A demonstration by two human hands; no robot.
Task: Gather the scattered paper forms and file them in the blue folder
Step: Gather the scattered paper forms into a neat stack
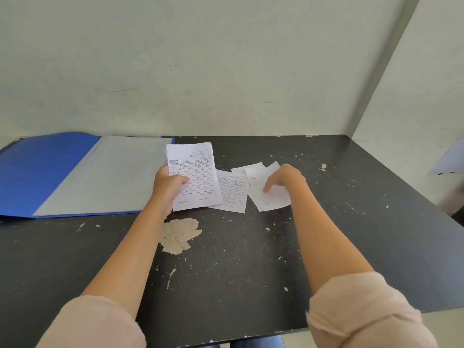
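My left hand [168, 183] grips a small stack of white printed forms [194, 169], held tilted up above the black table, thumb across the front sheet. To its right lie loose forms on the table: one flat form [232, 194] and an overlapping pair [270, 197] under my right hand [283, 178]. That hand's fingers are spread and press down on the top sheet of the pair. The blue folder [45, 169] lies open at the left, its grey inner page [105, 172] facing up with nothing on it.
The black table [251, 259] is scuffed, with a chipped pale patch [179, 234] near the middle. Pale walls close it off at the back and right. A white sheet [449, 156] hangs on the right wall. The table's front edge runs near my sleeves.
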